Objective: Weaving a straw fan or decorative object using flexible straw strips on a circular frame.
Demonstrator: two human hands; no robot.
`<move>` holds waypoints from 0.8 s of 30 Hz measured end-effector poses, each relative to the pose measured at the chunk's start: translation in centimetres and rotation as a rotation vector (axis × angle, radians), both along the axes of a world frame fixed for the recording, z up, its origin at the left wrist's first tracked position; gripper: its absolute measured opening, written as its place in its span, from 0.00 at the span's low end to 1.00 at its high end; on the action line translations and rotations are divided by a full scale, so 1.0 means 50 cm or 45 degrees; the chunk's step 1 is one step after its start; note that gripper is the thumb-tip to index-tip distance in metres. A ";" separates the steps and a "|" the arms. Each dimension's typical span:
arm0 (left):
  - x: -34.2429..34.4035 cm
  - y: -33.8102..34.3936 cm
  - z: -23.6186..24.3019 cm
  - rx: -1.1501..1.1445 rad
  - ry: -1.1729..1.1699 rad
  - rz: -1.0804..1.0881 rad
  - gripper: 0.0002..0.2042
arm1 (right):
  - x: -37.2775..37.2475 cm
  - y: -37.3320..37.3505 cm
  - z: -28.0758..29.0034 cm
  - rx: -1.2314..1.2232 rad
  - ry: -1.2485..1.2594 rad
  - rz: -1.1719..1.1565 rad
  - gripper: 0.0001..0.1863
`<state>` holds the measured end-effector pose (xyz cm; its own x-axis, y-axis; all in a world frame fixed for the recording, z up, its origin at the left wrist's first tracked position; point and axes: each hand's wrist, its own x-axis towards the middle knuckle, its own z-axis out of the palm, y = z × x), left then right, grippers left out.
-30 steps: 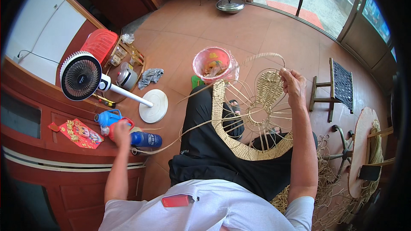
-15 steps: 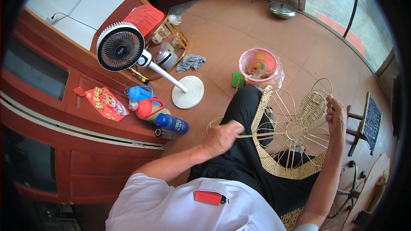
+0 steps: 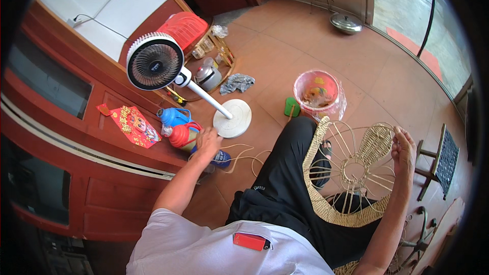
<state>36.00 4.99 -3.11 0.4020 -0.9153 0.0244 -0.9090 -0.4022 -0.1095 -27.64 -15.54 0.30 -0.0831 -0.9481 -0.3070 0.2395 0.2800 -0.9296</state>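
Note:
A half-woven straw-coloured piece (image 3: 356, 170) rests across my legs, with a thick braided curved edge, a round centre, wire spokes and loops. One petal (image 3: 376, 141) of it is filled with tight weaving. My right hand (image 3: 404, 150) pinches the wire rim beside that petal. Out to the left, my left hand (image 3: 208, 143) is closed at the end of a long thin straw-coloured cord (image 3: 243, 157), which hangs in loose loops toward my knee. Behind my left hand are a red flask (image 3: 179, 135) and a blue bottle (image 3: 221, 160), both partly covered.
A white pedestal fan (image 3: 155, 64) stands at the left, its round base (image 3: 232, 118) on the tiles. Ahead is a pink lined bin (image 3: 337, 109) beside a green object (image 3: 292, 107). A low stool (image 3: 439, 160) stands at the right; a lidded pan (image 3: 346, 23) lies farther off.
My left hand has swung left, away from the woven piece to near the flasks, and the cord now trails in slack loops. My right hand stays at the petal. The whole view has shifted slightly.

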 end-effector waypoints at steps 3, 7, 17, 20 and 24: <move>-0.179 -0.073 0.078 -0.540 0.168 -0.498 0.12 | 0.030 0.019 0.049 0.003 0.140 0.073 0.17; -0.439 -0.121 0.199 -0.647 0.517 -0.889 0.08 | 0.065 0.001 0.058 -0.028 0.215 0.143 0.21; -0.752 -0.247 0.177 -0.474 1.305 -1.181 0.07 | 0.048 0.017 0.086 0.020 0.202 0.200 0.10; -0.790 -0.270 0.165 -0.391 1.423 -1.074 0.09 | 0.043 0.014 0.087 0.027 0.199 0.197 0.10; -0.827 -0.283 0.165 -0.394 1.302 -1.031 0.11 | 0.045 0.010 0.089 0.051 0.181 0.189 0.10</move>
<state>-5.36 -9.15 5.13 -0.2850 -0.9142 0.2881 -0.5198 0.3999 0.7549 -25.41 -15.02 4.77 0.0116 -0.9404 -0.3400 0.0598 0.3401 -0.9385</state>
